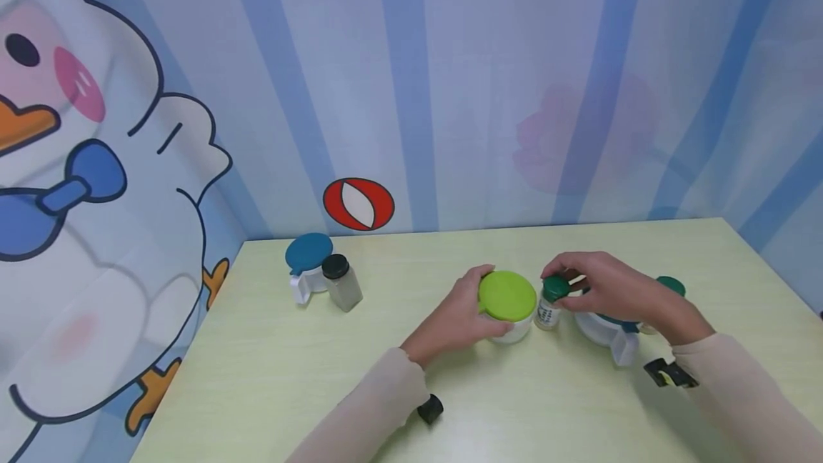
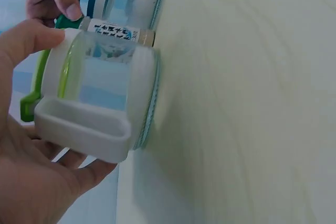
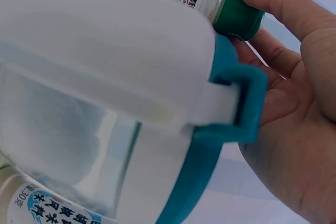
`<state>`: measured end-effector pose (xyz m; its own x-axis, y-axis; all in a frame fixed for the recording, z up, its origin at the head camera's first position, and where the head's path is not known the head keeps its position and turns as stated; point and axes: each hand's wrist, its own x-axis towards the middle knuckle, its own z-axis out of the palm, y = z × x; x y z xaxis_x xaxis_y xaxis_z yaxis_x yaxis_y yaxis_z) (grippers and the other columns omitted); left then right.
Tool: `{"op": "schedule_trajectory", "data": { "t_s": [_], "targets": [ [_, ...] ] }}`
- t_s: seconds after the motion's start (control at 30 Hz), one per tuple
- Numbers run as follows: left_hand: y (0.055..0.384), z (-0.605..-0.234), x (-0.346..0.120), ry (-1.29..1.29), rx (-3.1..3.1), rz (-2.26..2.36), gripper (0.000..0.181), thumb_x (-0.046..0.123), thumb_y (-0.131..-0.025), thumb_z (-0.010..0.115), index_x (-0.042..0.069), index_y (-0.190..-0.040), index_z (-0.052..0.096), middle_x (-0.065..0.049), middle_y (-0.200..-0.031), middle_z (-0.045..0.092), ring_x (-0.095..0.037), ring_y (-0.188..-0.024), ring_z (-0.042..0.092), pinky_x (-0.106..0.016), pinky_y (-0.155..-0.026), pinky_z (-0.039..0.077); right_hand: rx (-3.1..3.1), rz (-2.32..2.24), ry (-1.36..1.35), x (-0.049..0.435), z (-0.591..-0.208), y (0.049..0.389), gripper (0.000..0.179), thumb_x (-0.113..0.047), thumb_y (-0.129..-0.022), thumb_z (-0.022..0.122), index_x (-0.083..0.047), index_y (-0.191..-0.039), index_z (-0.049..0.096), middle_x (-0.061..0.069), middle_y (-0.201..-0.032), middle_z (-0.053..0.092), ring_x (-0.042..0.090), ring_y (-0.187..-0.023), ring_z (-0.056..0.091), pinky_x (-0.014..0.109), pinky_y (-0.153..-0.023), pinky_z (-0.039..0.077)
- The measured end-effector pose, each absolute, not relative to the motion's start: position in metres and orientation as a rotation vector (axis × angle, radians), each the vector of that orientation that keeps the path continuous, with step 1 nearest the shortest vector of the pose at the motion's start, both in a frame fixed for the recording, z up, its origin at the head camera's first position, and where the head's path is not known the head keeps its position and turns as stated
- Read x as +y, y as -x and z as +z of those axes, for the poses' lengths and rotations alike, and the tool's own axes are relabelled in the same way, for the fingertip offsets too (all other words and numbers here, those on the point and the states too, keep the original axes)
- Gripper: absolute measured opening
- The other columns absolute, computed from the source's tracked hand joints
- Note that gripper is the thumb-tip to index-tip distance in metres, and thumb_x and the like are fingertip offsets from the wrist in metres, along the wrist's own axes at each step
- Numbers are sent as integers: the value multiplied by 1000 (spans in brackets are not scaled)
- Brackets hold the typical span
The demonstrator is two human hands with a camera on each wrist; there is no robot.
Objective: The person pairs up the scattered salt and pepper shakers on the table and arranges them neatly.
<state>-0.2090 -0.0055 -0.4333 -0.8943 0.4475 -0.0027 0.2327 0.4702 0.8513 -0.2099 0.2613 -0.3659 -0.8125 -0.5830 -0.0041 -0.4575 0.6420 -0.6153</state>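
Note:
My left hand (image 1: 450,324) grips a clear seasoning jar with a lime-green lid (image 1: 507,295). In the left wrist view, thumb and fingers spread around this jar (image 2: 105,77), and its white handle (image 2: 84,129) faces the camera. Just right of it, my right hand (image 1: 607,288) pinches the dark green cap (image 3: 239,14) of a small labelled spice bottle (image 1: 546,316). The bottle is upright; whether its base touches the table I cannot tell. Under the right hand stands a second seasoning jar (image 1: 598,332) with a teal lid, partly hidden by that hand.
Behind my right wrist is another green-capped bottle (image 1: 671,284); its label (image 3: 47,205) shows in the right wrist view. At the table's far left stand a blue-lidded jar (image 1: 308,252) and a black-capped shaker (image 1: 343,288). A printed cloth backdrop (image 1: 463,91) rises behind the table.

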Motion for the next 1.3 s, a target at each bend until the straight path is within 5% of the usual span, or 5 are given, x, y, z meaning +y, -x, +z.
{"op": "schedule_trajectory", "data": {
  "t_s": [0.33, 0.53, 0.73, 1.3],
  "targets": [
    [213, -423, -15, -697, 2485, 1253, 82, 32, -86, 78, 18, -155, 36, 0, -143, 46, -15, -124, 44, -43, -105, 45, 2656, -917, 860, 263, -367, 210, 38, -14, -91, 76, -7, -127, 63, 5, -119, 67, 25, -108, 69, 40, -86, 60],
    [218, -425, -20, -778, 2441, 1204, 66, 33, -88, 73, 22, -148, 47, 2, -125, 47, -12, -116, 42, -35, -97, 44, 2655, -923, 865, 264, -367, 209, 38, -14, -91, 76, -8, -127, 63, 4, -118, 67, 26, -109, 69, 37, -85, 60],
    [219, -431, -23, -768, 2281, 1350, 58, 30, -89, 74, 22, -142, 52, 6, -130, 44, -10, -116, 43, -26, -98, 46, 2653, -926, 868, 265, -367, 208, 38, -16, -92, 75, -9, -127, 63, 3, -118, 67, 25, -110, 68, 35, -84, 60],
    [217, -440, -15, -689, 2193, 1560, 71, 36, -91, 76, 29, -153, 41, 14, -143, 44, -12, -122, 50, -25, -98, 51, 2646, -841, 925, 267, -364, 209, 46, -5, -91, 74, -14, -134, 61, 2, -124, 66, 20, -110, 66, 34, -86, 59]
  ]
}}
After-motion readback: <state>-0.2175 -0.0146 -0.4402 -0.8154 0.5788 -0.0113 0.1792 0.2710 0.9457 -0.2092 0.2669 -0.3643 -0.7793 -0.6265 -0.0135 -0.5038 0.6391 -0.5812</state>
